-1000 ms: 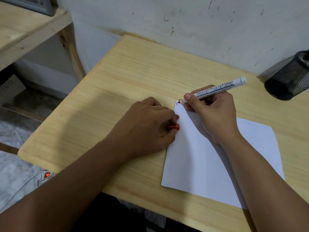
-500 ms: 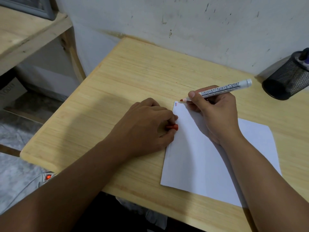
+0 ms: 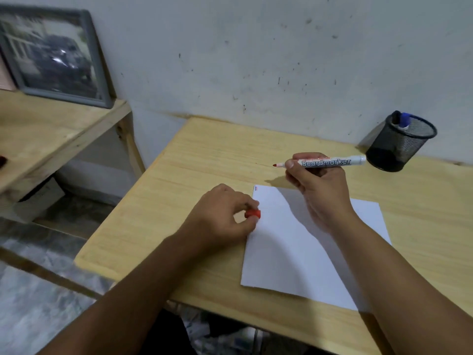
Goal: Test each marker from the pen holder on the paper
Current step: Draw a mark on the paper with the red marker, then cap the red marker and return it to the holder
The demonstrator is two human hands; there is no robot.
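Head view: mesh pen holder [image 3: 401, 143] holds 1 blue-capped marker [image 3: 404, 121]; right hand [image 3: 320, 185] grips uncapped marker [image 3: 330, 162], left hand [image 3: 220, 216] pinches red cap [image 3: 253, 214].

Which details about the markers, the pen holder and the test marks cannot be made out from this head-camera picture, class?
- Pen holder: its dark mesh hides the contents; only a blue marker cap shows, so the number of markers is unclear.
- Test marks on the paper: too small to count or colour reliably.
- Red cap: partly covered by the left hand.
- Red board marker: the right hand covers part of its barrel.
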